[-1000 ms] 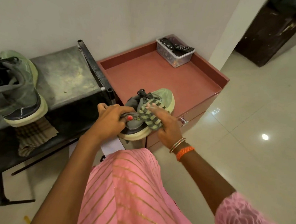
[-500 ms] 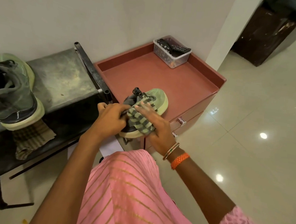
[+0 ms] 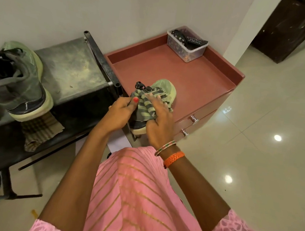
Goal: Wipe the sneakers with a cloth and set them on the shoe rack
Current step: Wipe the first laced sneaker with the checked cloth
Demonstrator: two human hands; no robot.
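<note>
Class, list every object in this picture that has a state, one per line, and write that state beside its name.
held sneaker: off the rack, gripped, being wiped
striped cloth: pressed on the held sneaker
left hand: grips the held sneaker
right hand: presses the striped cloth
second sneaker: set on the shoe rack
checked cloth: folded, lying below
cabinet drawers: closed
plastic box: lidless, holds remotes

Sneaker (image 3: 19,82) on rack (image 3: 69,66), left of cabinet (image 3: 180,73).

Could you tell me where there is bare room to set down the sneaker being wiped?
The shoe rack's top shelf is bare between the parked sneaker and the rack's end bar. The red cabinet top is bare between the plastic box and its front edge. The rack's far left is crowded.
</note>
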